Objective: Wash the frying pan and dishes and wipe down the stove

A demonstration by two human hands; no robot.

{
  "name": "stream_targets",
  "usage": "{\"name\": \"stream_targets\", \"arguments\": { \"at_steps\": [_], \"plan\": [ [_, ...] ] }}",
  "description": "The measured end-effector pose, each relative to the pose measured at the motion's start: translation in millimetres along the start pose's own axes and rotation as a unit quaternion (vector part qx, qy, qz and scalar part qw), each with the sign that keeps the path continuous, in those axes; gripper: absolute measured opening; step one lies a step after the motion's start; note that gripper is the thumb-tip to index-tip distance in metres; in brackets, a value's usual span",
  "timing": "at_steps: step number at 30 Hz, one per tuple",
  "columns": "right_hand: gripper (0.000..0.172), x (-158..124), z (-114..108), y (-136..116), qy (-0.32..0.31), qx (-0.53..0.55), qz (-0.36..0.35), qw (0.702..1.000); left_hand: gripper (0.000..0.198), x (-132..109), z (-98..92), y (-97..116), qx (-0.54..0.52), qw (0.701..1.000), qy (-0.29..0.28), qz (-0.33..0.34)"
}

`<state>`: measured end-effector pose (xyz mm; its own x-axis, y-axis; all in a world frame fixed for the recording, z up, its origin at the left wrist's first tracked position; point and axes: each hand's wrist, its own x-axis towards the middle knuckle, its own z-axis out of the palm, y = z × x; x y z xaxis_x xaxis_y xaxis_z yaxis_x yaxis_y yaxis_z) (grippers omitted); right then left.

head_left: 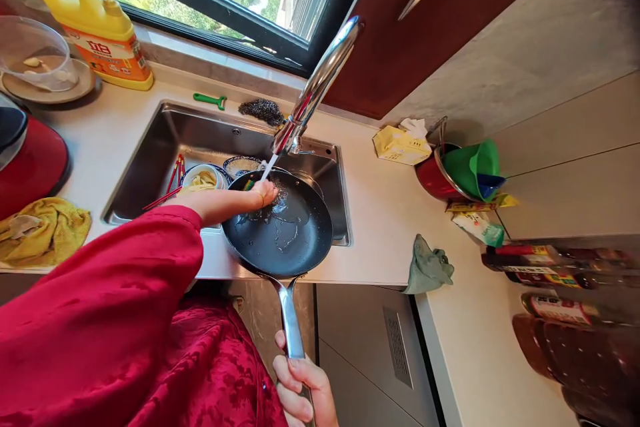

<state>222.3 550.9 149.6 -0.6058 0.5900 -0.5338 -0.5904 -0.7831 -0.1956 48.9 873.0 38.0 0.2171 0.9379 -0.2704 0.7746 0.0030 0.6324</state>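
Note:
A black frying pan (290, 240) rests over the front rim of the steel sink (150, 147), with water pooled in it. The chrome faucet (320, 80) pours a thin stream onto the pan's far edge. My left hand (253, 197), in a red sleeve, is curled inside the pan under the stream. It presses a small green and yellow scrub pad (249, 185), most of which is hidden. My right hand (303, 390) is closed round the pan's metal handle (290, 320) at the bottom of the view.
Bowls (205, 177) and red chopsticks (175, 177) lie in the sink. Steel wool (260, 110), a green brush (210, 100) and a yellow detergent jug (95, 27) sit behind it. A yellow cloth (43, 230) lies left, with a green cloth (427, 267), red pot (435, 177) and bottles (550, 260) right.

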Motion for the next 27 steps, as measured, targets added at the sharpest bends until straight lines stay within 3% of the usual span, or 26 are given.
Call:
{"name": "stream_targets", "arguments": {
  "at_steps": [4,9,13,17,20,23,27],
  "plan": [
    [0.027,0,3,-1,0.009,-0.009,0.008,1.000,0.031,14,14.8,21,-0.006,0.998,0.041,-0.038],
    [0.031,-1,3,-1,0.052,-0.033,0.019,0.998,0.033,17,56.0,67,-0.119,0.983,0.113,-0.086],
    [0.031,-1,3,-1,0.066,-0.041,0.032,0.996,0.031,9,83.9,93,-0.217,0.969,0.114,-0.015],
    [0.028,-1,6,-2,0.069,-0.041,0.038,0.996,0.032,-11,88.9,99,-0.187,0.972,0.038,0.136],
    [0.024,-1,5,-1,0.067,-0.036,0.031,0.997,0.034,-32,84.3,96,-0.176,0.958,-0.054,0.219],
    [0.021,1,-3,1,0.025,-0.023,0.020,0.999,0.039,-57,79.5,90,-0.178,0.939,-0.159,0.246],
    [0.024,10,-16,0,-0.039,0.000,0.007,0.999,0.041,-86,68.2,68,-0.106,0.922,-0.293,0.231]
  ]
}}
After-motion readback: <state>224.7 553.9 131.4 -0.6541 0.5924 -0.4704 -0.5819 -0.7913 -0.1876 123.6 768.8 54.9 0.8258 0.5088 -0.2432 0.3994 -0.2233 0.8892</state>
